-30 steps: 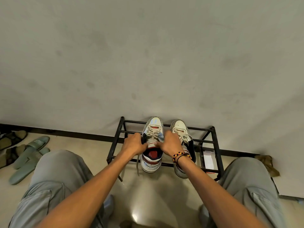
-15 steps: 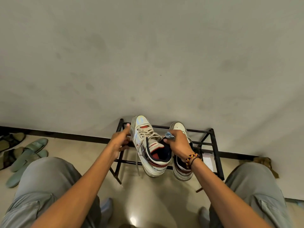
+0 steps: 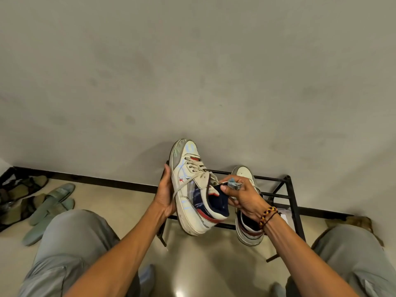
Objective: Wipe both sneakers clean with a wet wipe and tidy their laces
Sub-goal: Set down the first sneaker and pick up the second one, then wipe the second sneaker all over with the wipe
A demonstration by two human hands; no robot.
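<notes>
Head view: 1 sneaker (image 3: 192, 194) is lifted off the rack (image 3: 287, 202) — left hand (image 3: 166, 196) cups its sole side, right hand (image 3: 242, 196) pinches the collar and a crumpled wipe (image 3: 234, 183). The other sneaker (image 3: 246, 228) sits right. Best steady it, then free the wipe.

The left hand (image 3: 166, 195) holds one sneaker (image 3: 194, 195) from its left side, and the right hand (image 3: 244, 197) grips its right edge. The other sneaker (image 3: 246, 229) sits on the rack (image 3: 292, 202) just right of the held one (partly behind the right hand). Slippers (image 3: 50, 207) lie far left on the floor.
</notes>
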